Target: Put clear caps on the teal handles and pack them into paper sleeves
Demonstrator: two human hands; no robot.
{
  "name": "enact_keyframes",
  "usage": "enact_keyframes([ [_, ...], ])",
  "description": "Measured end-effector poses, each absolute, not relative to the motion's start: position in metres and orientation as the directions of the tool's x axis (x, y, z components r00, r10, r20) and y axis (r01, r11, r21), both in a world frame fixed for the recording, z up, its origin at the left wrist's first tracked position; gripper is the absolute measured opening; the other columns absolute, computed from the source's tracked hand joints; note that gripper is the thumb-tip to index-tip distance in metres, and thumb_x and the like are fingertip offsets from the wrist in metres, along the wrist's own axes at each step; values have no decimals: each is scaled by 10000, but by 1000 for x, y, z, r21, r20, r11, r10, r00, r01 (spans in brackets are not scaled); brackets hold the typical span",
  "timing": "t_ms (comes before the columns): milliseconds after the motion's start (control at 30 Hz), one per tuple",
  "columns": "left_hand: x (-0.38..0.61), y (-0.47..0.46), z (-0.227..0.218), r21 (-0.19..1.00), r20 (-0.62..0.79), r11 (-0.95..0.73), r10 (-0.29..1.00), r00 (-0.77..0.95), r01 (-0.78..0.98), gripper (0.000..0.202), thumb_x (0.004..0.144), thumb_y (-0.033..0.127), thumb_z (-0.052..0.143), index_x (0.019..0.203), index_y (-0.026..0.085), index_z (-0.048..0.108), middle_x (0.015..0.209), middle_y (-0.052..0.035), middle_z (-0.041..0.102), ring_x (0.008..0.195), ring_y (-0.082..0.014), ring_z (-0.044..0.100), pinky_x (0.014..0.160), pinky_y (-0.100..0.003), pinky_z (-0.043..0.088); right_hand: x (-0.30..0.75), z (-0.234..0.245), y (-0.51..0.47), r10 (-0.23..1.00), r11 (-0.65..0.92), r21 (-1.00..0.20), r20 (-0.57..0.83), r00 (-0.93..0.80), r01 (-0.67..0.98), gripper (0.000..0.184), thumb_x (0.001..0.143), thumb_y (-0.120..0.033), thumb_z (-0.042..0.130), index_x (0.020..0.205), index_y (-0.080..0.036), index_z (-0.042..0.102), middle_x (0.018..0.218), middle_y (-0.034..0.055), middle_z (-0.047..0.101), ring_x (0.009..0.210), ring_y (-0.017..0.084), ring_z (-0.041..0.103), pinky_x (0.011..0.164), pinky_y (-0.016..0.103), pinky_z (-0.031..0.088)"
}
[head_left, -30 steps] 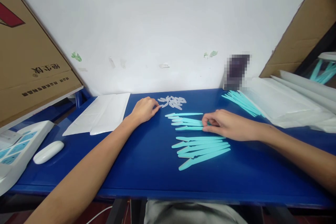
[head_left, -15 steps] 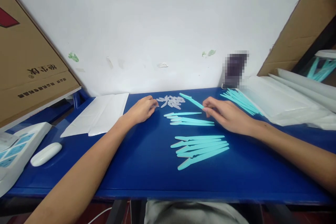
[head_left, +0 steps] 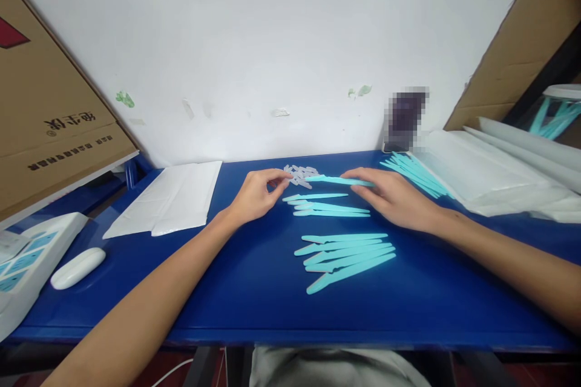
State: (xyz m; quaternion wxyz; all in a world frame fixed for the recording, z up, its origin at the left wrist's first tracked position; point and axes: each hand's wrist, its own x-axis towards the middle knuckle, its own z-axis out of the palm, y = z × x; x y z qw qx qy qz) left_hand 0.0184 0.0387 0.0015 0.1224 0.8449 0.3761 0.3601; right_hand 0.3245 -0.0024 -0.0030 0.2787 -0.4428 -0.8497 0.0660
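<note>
My right hand (head_left: 394,198) pinches one turquoise plastic stick (head_left: 338,180) and holds it level just above the blue table (head_left: 254,290). My left hand (head_left: 256,193) has thumb and forefinger pinched near the stick's left tip, beside a pile of small clear caps (head_left: 300,173); what it grips is too small to name. Below them lie a short row of turquoise sticks (head_left: 324,205) and a larger row (head_left: 345,257).
More turquoise sticks (head_left: 415,174) lie at the back right beside stacked white bags (head_left: 490,175). A white bag (head_left: 167,196) lies at the left, with a white mouse-shaped object (head_left: 77,267) and a white device (head_left: 22,260). Cardboard boxes (head_left: 49,115) lean on both sides.
My right hand lifted one stick from the short row and swung it level toward the caps. My left hand left the cap pile and came to the stick's tip, fingers pinched.
</note>
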Motion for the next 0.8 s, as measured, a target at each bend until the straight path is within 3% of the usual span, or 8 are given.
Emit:
enact_keyframes([
  [67, 17, 40, -1, 454, 515, -704, 708, 483, 546, 266, 898, 258, 641, 1140, 173, 716, 936, -49, 778, 831, -178, 723, 779, -300, 575, 325, -5, -1, 776, 616, -341, 416, -474, 710, 390, 1031, -361, 381, 1294, -190, 613, 1278, 88, 691, 1118, 257, 658, 919, 400, 520],
  [200, 19, 38, 0, 413, 542, -734, 674, 502, 539, 105, 881, 247, 673, 929, 185, 744, 923, -39, 779, 844, -179, 725, 770, -295, 571, 325, -7, 0, 783, 613, -319, 369, -501, 723, 409, 1045, -360, 345, 1297, -208, 629, 1242, 81, 709, 1099, 256, 668, 923, 418, 522],
  [267, 21, 35, 1, 395, 553, -747, 658, 511, 535, 84, 882, 240, 679, 908, 192, 743, 909, -27, 779, 838, -173, 721, 777, -295, 563, 325, -7, 0, 784, 611, -311, 362, -504, 728, 413, 1045, -361, 342, 1298, -212, 633, 1227, 84, 713, 1079, 258, 674, 913, 422, 526],
  [567, 35, 23, -3, 365, 572, -796, 601, 558, 484, 96, 910, 248, 664, 936, 199, 743, 905, -20, 776, 826, -170, 707, 762, -297, 545, 316, -3, -8, 744, 658, -243, 356, -566, 713, 419, 1043, -317, 333, 1306, -206, 641, 1157, 100, 729, 1004, 258, 690, 837, 396, 535],
  [700, 43, 19, -5, 330, 529, -823, 566, 632, 461, 182, 944, 329, 626, 1027, 202, 725, 1002, -35, 768, 934, -196, 694, 846, -333, 540, 309, -1, -15, 725, 680, -219, 341, -599, 699, 403, 1038, -308, 355, 1315, -219, 632, 1150, 91, 731, 971, 243, 698, 821, 374, 531],
  [800, 36, 28, -5, 317, 524, -776, 622, 582, 545, 265, 999, 339, 510, 1120, 202, 702, 1096, -50, 748, 1011, -213, 669, 918, -376, 521, 309, -1, -16, 719, 683, -158, 316, -619, 713, 396, 1029, -306, 368, 1276, -207, 662, 1081, 94, 742, 879, 232, 704, 752, 355, 529],
])
